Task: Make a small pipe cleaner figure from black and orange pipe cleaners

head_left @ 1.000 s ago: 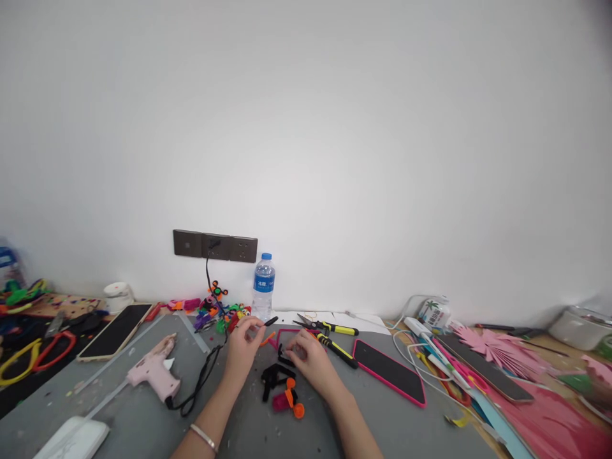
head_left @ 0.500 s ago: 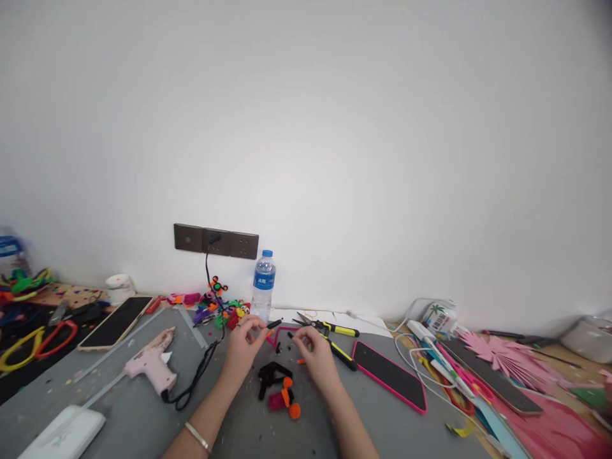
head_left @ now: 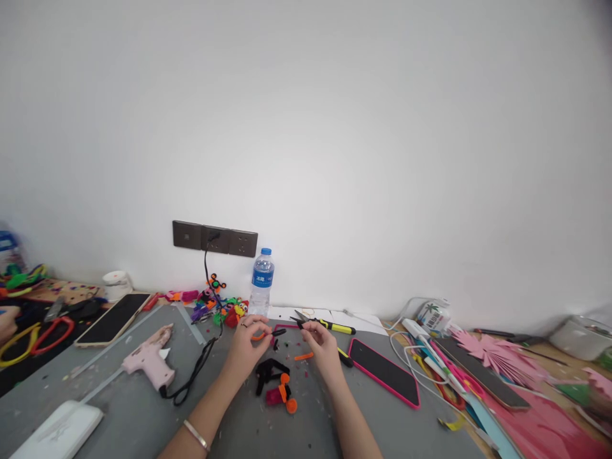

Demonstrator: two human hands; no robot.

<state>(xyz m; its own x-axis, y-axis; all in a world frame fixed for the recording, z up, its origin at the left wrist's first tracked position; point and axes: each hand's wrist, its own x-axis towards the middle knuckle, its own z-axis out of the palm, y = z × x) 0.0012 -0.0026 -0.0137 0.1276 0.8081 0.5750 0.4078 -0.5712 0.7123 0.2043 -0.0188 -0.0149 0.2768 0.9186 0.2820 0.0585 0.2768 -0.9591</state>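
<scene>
My left hand pinches a short black pipe cleaner piece that sticks out to the right of the fingertips. A bit of orange pipe cleaner shows by the same fingers. In my right hand, thumb and forefinger are closed on a small black piece, apparently also pipe cleaner. Below, on the grey mat, lie a bent black pipe cleaner shape and a magenta and orange pipe cleaner figure. A loose orange strip rests between the hands.
Behind stand a water bottle and yellow-handled scissors. A pink-edged phone lies right, a pink glue gun with its cord left. Other people's hands show at the left edge and right edge.
My right hand has risen slightly, and its black piece now shows beyond the fingertips. My left hand still pinches its black piece. Another person's hand has appeared at the left edge.
</scene>
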